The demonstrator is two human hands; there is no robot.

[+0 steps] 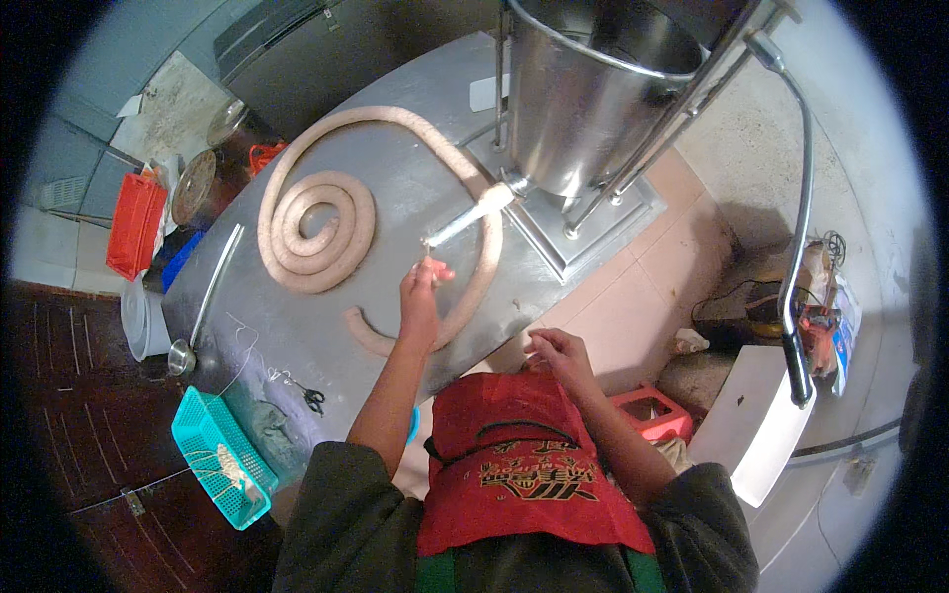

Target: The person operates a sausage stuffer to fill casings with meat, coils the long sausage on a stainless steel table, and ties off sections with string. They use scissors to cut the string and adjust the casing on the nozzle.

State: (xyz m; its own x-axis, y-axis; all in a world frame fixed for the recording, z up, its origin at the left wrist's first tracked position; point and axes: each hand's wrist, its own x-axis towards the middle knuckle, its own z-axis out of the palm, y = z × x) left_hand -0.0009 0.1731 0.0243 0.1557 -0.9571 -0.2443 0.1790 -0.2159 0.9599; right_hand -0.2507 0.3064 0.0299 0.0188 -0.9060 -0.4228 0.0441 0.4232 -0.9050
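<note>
A long filled sausage [483, 270] lies on the metal table, coiled in a spiral at the left and looping under the nozzle. The metal nozzle [458, 224] of a steel sausage stuffer [571, 111] points towards me, with pale casing bunched near its base. At the nozzle's tip is my left hand [421, 293], its fingers pinching a small pale bit that looks like casing. My right hand [560, 356] is off the table's near edge, above the red apron, fingers curled; whether it holds anything is unclear.
Black scissors [313, 400], string and a ladle [182, 357] lie at the table's left, beside a turquoise basket [222, 452] with string. The stuffer's crank [797, 356] hangs at the right, over a white bin [756, 422]. A red stool [656, 415] stands below.
</note>
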